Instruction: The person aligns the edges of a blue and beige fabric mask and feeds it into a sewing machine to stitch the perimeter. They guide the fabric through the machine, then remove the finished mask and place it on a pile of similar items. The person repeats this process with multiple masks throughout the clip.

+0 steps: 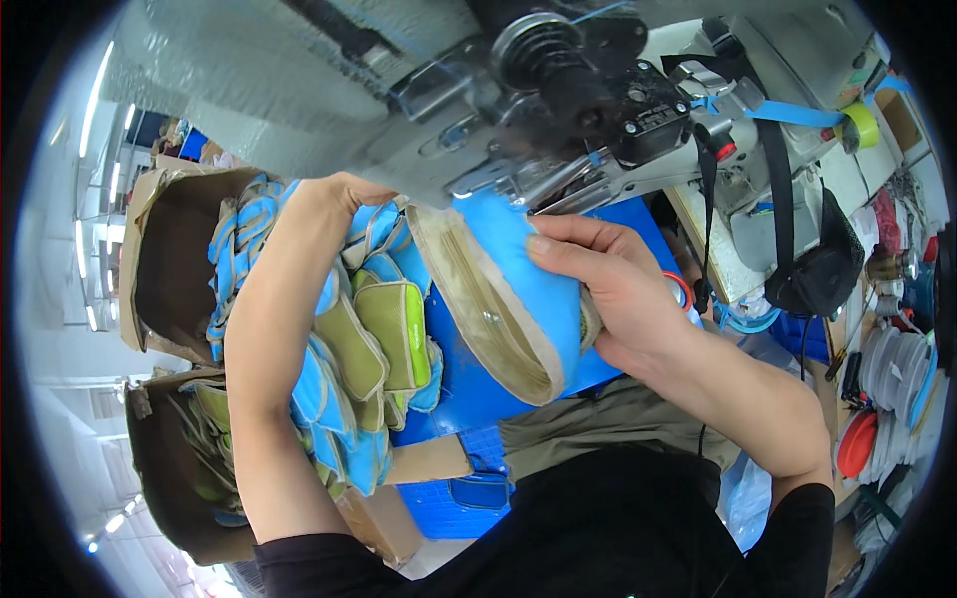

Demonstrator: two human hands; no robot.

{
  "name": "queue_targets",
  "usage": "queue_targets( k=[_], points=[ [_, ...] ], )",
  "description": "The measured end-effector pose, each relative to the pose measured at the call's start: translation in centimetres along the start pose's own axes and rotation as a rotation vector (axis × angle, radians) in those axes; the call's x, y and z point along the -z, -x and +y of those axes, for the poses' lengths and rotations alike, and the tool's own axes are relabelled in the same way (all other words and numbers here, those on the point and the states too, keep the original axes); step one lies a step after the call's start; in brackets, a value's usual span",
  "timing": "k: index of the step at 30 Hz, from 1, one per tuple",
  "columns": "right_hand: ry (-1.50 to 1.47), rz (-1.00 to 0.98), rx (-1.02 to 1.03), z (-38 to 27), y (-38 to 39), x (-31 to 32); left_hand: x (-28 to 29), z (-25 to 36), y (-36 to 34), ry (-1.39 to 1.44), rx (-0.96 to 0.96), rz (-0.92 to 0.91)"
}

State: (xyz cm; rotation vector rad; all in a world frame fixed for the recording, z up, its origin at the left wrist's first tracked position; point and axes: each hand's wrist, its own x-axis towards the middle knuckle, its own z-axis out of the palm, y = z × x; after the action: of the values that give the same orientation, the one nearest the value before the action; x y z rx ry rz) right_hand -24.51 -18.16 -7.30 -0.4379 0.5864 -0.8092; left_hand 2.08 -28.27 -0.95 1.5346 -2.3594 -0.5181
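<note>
A blue and beige pouch (530, 309) with a zipper along its side is under a sewing machine (558, 120), its upper end at the needle area. My right hand (608, 279) grips the pouch's right side, thumb on the blue fabric. My left hand (361, 189) is bent at the upper left beside the pouch's top end; most of its fingers are hidden beneath the machine, so what they hold cannot be seen. Below it lies a pile of olive and blue pouches (374, 349) on a blue work surface (464, 389).
Two cardboard boxes (159, 279) with fabric pieces stand at the left. At the right are a worktable (718, 259), hanging black straps (778, 199), blue tape (797, 113), stacked white spools (887, 369) and a red disc (855, 444). My lap (588, 424) is below.
</note>
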Motion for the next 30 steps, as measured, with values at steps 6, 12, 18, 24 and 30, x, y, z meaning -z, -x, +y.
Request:
queue_targets(
  k=[6,12,18,24,30],
  points=[
    [-0.095,0.009,0.036,0.7,-0.3,-0.6,1.6,0.4,-1.9,-0.048,0.024,0.038],
    [-0.095,0.064,0.019,0.3,-0.3,-0.5,1.7,0.0,-4.2,-0.051,0.027,0.057],
    [-0.053,0.081,0.042,0.6,-0.4,-0.4,1.0,0.0,-4.3,-0.092,0.024,0.123],
    [-0.032,0.095,0.038,0.2,-0.1,-0.6,-0.5,0.2,-3.3,-0.145,0.019,0.247],
    [-0.008,0.057,0.055,0.4,-0.2,-0.3,-1.3,1.1,-1.2,-0.189,0.028,0.519]
  ],
)
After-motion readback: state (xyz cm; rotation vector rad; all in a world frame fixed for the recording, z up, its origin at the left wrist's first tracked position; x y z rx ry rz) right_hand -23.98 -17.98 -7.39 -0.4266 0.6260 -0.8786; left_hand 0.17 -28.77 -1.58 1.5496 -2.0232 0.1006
